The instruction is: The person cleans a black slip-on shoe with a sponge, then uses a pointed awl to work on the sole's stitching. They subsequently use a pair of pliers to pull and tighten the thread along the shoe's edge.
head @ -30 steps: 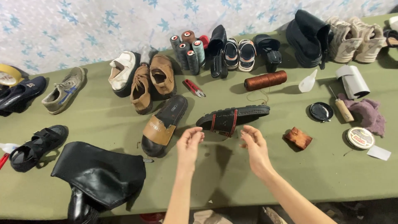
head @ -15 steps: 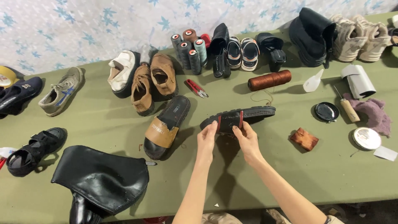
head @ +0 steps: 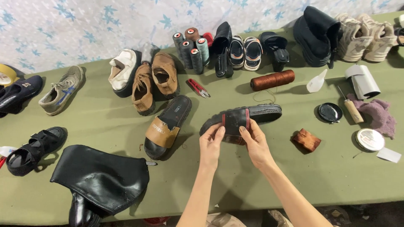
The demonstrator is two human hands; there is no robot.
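Black slide [head: 242, 120] on green table [head: 105, 122], strap gripped from both sides: left hand [head: 211, 145] and right hand [head: 254, 143] both pinching it. Tan slide [head: 166, 126] just left.

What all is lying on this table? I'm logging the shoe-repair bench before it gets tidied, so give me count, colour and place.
black slide sandal: 1, black with red-edged strap, centre, under both hands
tan-strap slide: 1, black and tan, left of it
brown shoes: 2, brown, behind the slide
white shoe: 1, white, left of the brown pair
thread cones: about 5, grey-green, back centre
brown thread spool: 1, lying on its side, behind the sandal
red snips: 1, beside the brown shoes
black boot: 1, lying front left
round tins: 2, one black, one silver, right
green table cover: 1
left hand: on the sandal's strap
right hand: on the sandal's strap
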